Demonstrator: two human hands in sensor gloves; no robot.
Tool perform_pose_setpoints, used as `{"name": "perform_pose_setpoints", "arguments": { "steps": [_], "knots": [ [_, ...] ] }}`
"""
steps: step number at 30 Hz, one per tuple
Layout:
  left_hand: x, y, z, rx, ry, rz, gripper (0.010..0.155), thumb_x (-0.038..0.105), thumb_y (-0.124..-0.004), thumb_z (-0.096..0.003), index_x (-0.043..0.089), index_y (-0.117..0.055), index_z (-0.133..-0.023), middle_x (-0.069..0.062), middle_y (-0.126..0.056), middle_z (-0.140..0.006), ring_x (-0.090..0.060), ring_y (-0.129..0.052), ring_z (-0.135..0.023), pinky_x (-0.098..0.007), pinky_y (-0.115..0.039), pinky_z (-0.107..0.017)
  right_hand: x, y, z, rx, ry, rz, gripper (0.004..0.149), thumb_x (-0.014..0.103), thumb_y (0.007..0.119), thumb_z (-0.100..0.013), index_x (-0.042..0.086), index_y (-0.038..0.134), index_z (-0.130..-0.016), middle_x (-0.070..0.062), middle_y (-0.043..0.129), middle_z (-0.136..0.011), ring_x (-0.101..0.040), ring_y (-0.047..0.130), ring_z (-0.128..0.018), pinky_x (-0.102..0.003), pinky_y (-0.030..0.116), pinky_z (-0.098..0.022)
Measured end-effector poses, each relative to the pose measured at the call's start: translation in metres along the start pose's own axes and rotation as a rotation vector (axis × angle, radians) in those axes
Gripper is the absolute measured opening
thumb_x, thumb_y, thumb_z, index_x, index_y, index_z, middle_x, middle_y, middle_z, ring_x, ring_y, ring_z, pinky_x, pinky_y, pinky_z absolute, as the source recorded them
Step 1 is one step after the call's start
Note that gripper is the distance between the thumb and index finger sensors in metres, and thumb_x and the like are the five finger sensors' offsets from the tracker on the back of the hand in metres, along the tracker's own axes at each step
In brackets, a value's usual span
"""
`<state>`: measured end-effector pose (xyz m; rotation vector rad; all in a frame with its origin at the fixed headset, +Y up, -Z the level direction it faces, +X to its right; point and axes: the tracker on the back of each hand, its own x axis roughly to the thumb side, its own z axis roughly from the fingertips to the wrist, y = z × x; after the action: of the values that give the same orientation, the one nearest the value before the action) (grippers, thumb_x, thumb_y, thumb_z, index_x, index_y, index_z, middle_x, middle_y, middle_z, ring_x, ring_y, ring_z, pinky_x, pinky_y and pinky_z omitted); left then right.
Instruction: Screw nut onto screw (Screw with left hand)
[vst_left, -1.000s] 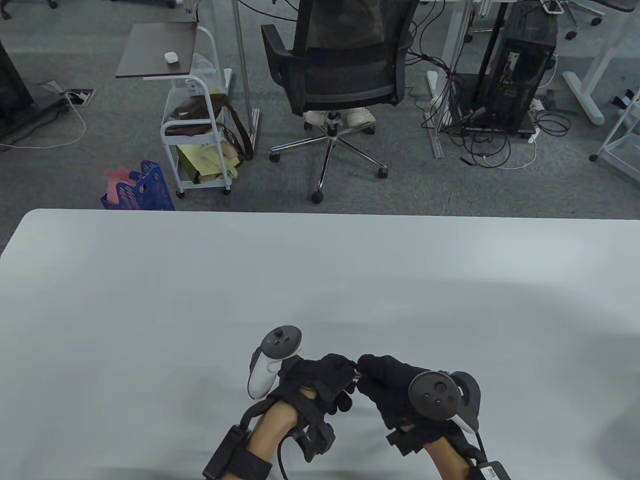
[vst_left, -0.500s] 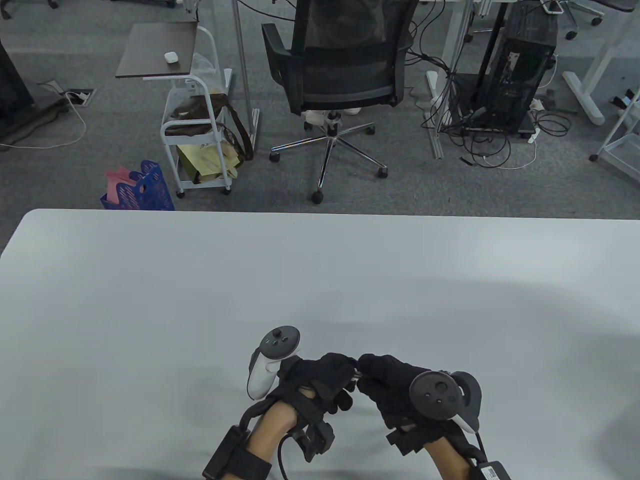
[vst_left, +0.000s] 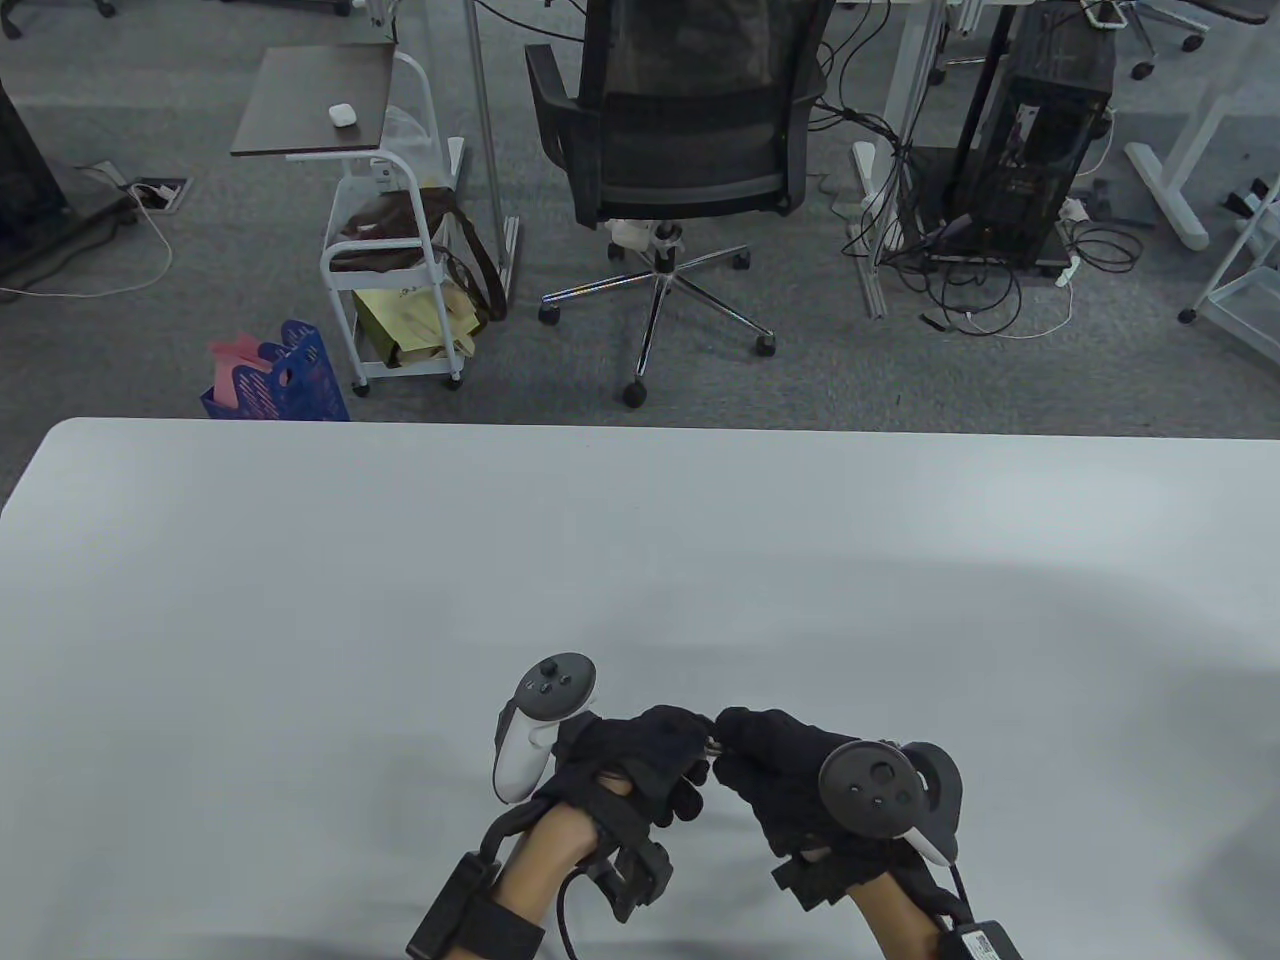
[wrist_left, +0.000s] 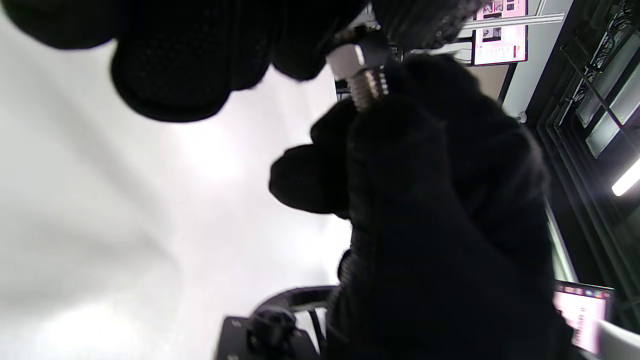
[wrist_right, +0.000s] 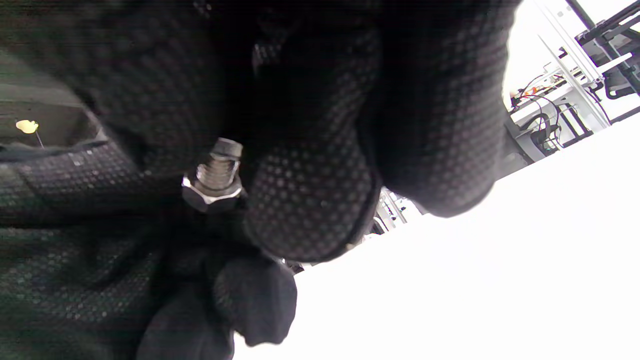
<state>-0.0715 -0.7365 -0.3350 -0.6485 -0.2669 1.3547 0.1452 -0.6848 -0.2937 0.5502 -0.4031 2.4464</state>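
Both gloved hands meet low over the white table (vst_left: 400, 600) near its front edge. My left hand (vst_left: 697, 748) pinches a metal hex nut (wrist_left: 345, 59) at its fingertips. The nut sits on the threaded shaft of a screw (wrist_left: 369, 86), which my right hand (vst_left: 724, 742) grips by its other end. In the right wrist view the nut (wrist_right: 212, 193) sits on the threads (wrist_right: 218, 170), with the left hand's fingers (wrist_right: 100, 200) around it. In the table view only a small glint of the screw (vst_left: 711, 744) shows between the fingertips.
A white tracker (vst_left: 530, 735) rides on the left hand and a dark one (vst_left: 880, 785) on the right. Beyond the table's far edge stand an office chair (vst_left: 690, 150) and a white cart (vst_left: 390, 260) on the floor.
The left hand has turned slightly on the nut, and its tracker has shifted a little to the left. The right hand holds still.
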Motion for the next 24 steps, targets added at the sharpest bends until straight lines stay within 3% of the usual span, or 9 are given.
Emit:
{"name": "perform_pose_setpoints", "arguments": {
  "steps": [2,6,9,11,18,22,24],
  "knots": [
    [0.0010,-0.0007,-0.0004,-0.021,-0.001,0.010,0.057,0.038,-0.068,-0.0449,0.000,-0.077,-0.087,-0.032,-0.081,-0.079,-0.046,-0.092,-0.048,-0.057,-0.074,-0.036,-0.0001,0.0004,0.0000,0.002,-0.002,0.005,0.044,0.040,0.095,-0.031,0.024,0.088,-0.072,0.001,0.104,-0.062,-0.010,0.117,-0.031,-0.036,0.103,-0.033],
    [0.0013,-0.0019,-0.0011,-0.075,-0.005,0.026,0.056,0.034,-0.067,-0.0455,0.002,-0.066,-0.092,-0.030,-0.073,-0.085,-0.044,-0.089,-0.054,-0.056,-0.072,-0.040,0.0004,0.0003,0.0001,0.005,0.001,-0.002,0.044,0.040,0.094,-0.031,0.024,0.088,-0.072,0.001,0.104,-0.062,-0.010,0.117,-0.031,-0.036,0.103,-0.033],
    [-0.0006,-0.0021,-0.0001,-0.032,-0.005,0.036,0.065,0.041,-0.067,-0.0452,0.002,-0.064,-0.097,-0.032,-0.074,-0.085,-0.046,-0.089,-0.053,-0.056,-0.072,-0.040,0.0009,-0.0014,0.0005,-0.005,-0.001,-0.006,0.044,0.040,0.094,-0.031,0.024,0.088,-0.072,0.001,0.104,-0.062,-0.010,0.117,-0.031,-0.037,0.103,-0.033],
    [-0.0002,-0.0025,-0.0006,-0.024,-0.003,0.020,0.061,0.041,-0.068,-0.0448,0.001,-0.075,-0.089,-0.033,-0.080,-0.080,-0.047,-0.092,-0.049,-0.057,-0.074,-0.037,0.0009,-0.0015,0.0005,-0.007,0.001,-0.011,0.045,0.040,0.094,-0.031,0.024,0.088,-0.072,0.000,0.104,-0.062,-0.010,0.117,-0.031,-0.037,0.103,-0.032],
    [0.0000,-0.0013,-0.0008,-0.001,0.005,0.003,0.056,0.039,-0.068,-0.0448,0.001,-0.075,-0.085,-0.030,-0.082,-0.076,-0.044,-0.092,-0.046,-0.055,-0.075,-0.035,0.0002,0.0041,-0.0010,0.066,0.020,-0.033,0.050,0.038,0.095,-0.031,0.021,0.085,-0.077,-0.002,0.101,-0.067,-0.012,0.117,-0.036,-0.038,0.102,-0.036],
    [0.0013,-0.0022,-0.0019,-0.077,-0.014,0.019,0.056,0.035,-0.067,-0.0456,0.003,-0.065,-0.092,-0.029,-0.074,-0.083,-0.043,-0.089,-0.052,-0.054,-0.073,-0.039,0.0031,0.0020,-0.0008,0.041,0.002,-0.004,0.049,0.038,0.095,-0.031,0.021,0.086,-0.076,-0.002,0.102,-0.065,-0.011,0.117,-0.034,-0.037,0.102,-0.035],
    [0.0013,-0.0020,-0.0006,-0.064,-0.020,0.029,0.063,0.038,-0.066,-0.0460,0.004,-0.058,-0.099,-0.030,-0.070,-0.088,-0.043,-0.088,-0.055,-0.054,-0.072,-0.041,0.0023,0.0001,-0.0009,0.010,0.004,0.002,0.048,0.038,0.095,-0.031,0.022,0.086,-0.075,-0.001,0.103,-0.064,-0.010,0.117,-0.032,-0.037,0.103,-0.034]
  ]
}}
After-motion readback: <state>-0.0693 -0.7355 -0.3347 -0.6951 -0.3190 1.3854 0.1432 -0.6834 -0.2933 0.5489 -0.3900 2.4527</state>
